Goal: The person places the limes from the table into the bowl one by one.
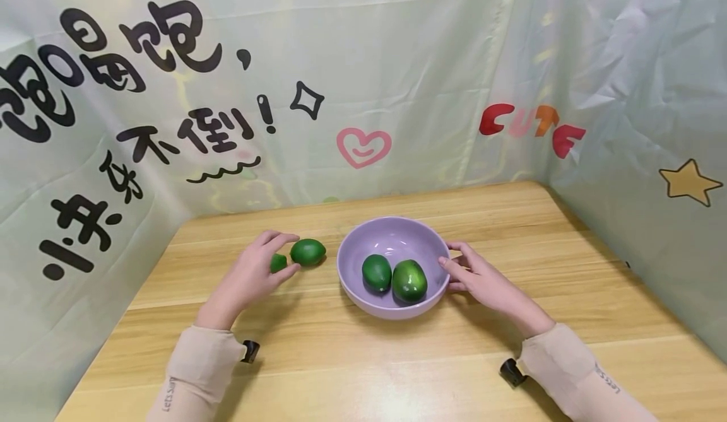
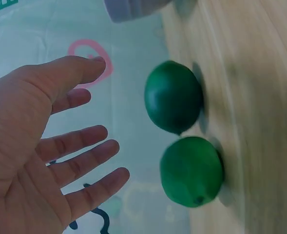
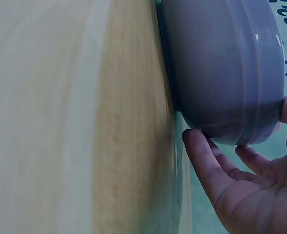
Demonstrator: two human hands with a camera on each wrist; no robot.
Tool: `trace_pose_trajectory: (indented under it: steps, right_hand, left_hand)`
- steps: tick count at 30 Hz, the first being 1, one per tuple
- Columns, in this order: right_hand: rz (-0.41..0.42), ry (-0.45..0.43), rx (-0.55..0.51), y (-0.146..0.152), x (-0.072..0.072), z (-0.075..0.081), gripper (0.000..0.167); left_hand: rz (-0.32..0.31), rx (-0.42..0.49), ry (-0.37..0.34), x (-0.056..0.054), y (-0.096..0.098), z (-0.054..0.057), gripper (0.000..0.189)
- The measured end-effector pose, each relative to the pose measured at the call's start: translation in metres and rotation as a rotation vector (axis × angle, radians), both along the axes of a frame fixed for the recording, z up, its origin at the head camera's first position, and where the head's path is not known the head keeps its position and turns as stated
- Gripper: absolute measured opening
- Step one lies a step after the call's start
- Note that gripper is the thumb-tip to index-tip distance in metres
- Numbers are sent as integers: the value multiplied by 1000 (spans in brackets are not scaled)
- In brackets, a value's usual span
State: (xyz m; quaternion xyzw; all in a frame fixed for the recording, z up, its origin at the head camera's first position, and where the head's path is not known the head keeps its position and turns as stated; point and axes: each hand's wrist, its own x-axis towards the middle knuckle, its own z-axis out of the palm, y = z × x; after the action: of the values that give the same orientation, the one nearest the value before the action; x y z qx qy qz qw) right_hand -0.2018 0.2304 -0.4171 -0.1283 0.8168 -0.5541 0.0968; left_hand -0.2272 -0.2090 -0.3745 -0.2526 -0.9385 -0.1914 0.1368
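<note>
A purple bowl (image 1: 392, 311) stands on the table with two green fruits inside. One is a dark green lime (image 1: 377, 273); beside it lies a larger, glossy green fruit (image 1: 410, 281) with a lighter patch. My right hand (image 1: 474, 277) holds the bowl's right side, thumb at the rim and fingers against the outer wall (image 3: 216, 73). Left of the bowl, two more limes lie close together on the table: one lime (image 1: 308, 253) in full view, another lime (image 1: 277, 263) partly hidden behind my left hand (image 1: 255, 274). That hand hovers beside them, fingers spread and holding nothing.
The wooden table (image 1: 341, 371) ends at a pale printed curtain (image 1: 409, 81) behind and on both sides. A black wrist camera (image 1: 250, 351) sits on the left sleeve, another black wrist camera (image 1: 513, 373) on the right.
</note>
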Motion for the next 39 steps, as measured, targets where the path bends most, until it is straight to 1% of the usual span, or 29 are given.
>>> trace_pose_trajectory:
  steps: [9, 16, 25, 34, 39]
  right_hand:
    - [3, 8, -6, 0, 1, -1, 61]
    - [3, 4, -10, 0, 1, -1, 60]
    - [7, 2, -11, 0, 1, -1, 60]
    - [5, -3, -18, 0, 0, -2, 61]
    - [-3, -6, -19, -1, 0, -1, 61]
  left_hand:
    - [52, -5, -31, -1, -17, -9, 52]
    - [94, -26, -72, -5, -27, -15, 52]
    - [100, -37, -92, -7, -32, -17, 49]
    - [110, -36, -120, -10, -36, -24, 52]
    - [120, -44, -144, -12, -36, -26, 53]
